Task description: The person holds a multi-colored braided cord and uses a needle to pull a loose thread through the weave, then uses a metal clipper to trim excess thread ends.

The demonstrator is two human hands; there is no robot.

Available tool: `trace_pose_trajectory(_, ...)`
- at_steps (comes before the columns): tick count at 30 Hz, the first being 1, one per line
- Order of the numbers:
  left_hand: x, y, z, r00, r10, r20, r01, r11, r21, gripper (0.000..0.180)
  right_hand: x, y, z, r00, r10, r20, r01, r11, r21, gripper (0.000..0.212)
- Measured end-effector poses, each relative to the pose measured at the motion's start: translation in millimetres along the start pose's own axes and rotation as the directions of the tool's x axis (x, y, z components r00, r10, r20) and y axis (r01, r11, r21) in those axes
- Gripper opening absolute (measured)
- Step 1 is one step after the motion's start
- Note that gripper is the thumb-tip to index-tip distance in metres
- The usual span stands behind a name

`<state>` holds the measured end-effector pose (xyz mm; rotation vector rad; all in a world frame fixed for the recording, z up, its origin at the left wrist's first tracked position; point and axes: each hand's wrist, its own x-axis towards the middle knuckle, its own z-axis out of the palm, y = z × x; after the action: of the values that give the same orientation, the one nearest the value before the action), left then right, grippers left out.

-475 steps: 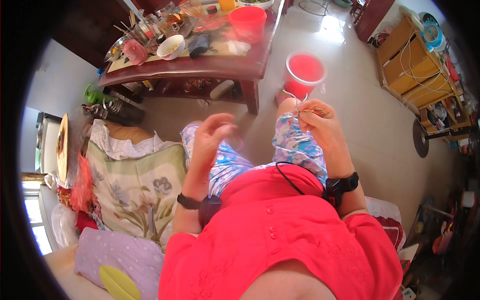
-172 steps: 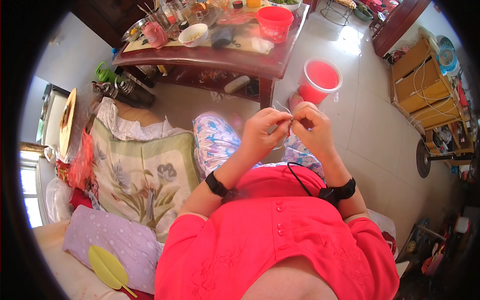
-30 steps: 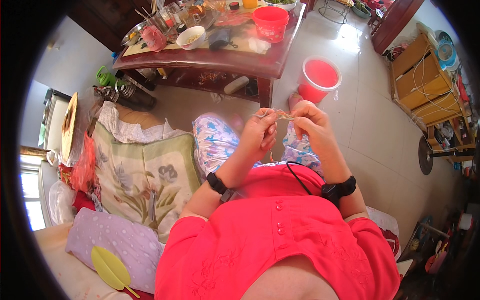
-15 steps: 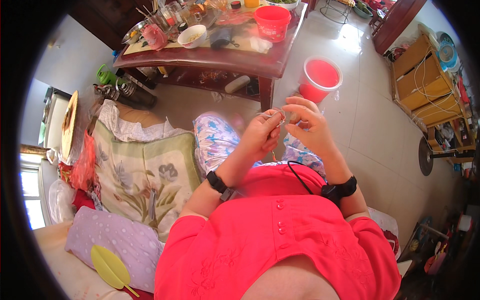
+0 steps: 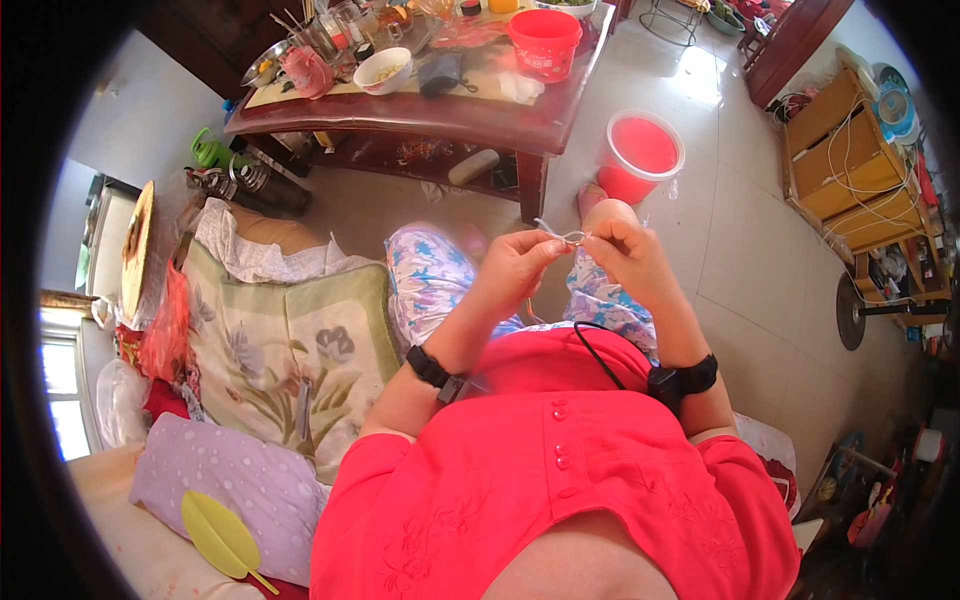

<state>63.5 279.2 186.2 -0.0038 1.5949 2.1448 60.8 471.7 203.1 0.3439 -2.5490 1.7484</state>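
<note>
Above my lap, my left hand (image 5: 517,268) pinches a thin cord (image 5: 571,239) between thumb and forefinger. My right hand (image 5: 632,255) closes its fingertips on the same cord, a short way to the right. The cord looks whitish with reddish parts and forms a small loop between the hands; whether it is knotted is too small to tell. One pale end sticks up past my left fingertips. An orange-tinted strand hangs beneath my left hand. Patterned blue and lilac trousers (image 5: 430,272) lie behind the hands.
A dark red table (image 5: 480,125) ahead bears a white bowl (image 5: 383,71) and a red bucket (image 5: 545,45). On the tiled floor stands another red bucket (image 5: 640,150) with a white rim. A floral cushion (image 5: 290,350) and a green leaf-shaped fan (image 5: 220,533) lie at the left.
My right hand's fingers, spread before, have come down and closed on the cord. The cord is now stretched between both hands, with its pale end showing above the left.
</note>
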Motion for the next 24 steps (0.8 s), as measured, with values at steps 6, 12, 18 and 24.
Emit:
trace_pose_trajectory(6,-1.4,-1.2,-0.2,0.989,0.128,-0.077,-0.127,0.992,0.018,0.016,-0.4,-17.2,-7.7,0.928,0.337,0.159,-0.367,0.902,0.227,0.021)
trace_pose_trajectory(12,-3.1,6.3,-2.4,0.992,0.039,-0.12,-0.064,0.975,-0.212,0.011,1.7,-4.8,-7.1,0.965,0.262,0.028,-0.25,0.873,0.42,0.013)
trace_pose_trajectory(18,-2.4,5.5,0.6,0.996,-0.036,-0.079,0.014,0.964,-0.267,0.012,2.0,-19.2,3.0,0.958,-0.238,-0.162,0.252,0.965,0.069,0.011)
trace_pose_trajectory(24,4.0,-5.4,1.1,0.998,-0.057,0.014,0.058,0.964,-0.261,0.013,0.1,-10.5,11.3,0.963,-0.267,-0.029,0.263,0.96,-0.092,0.005)
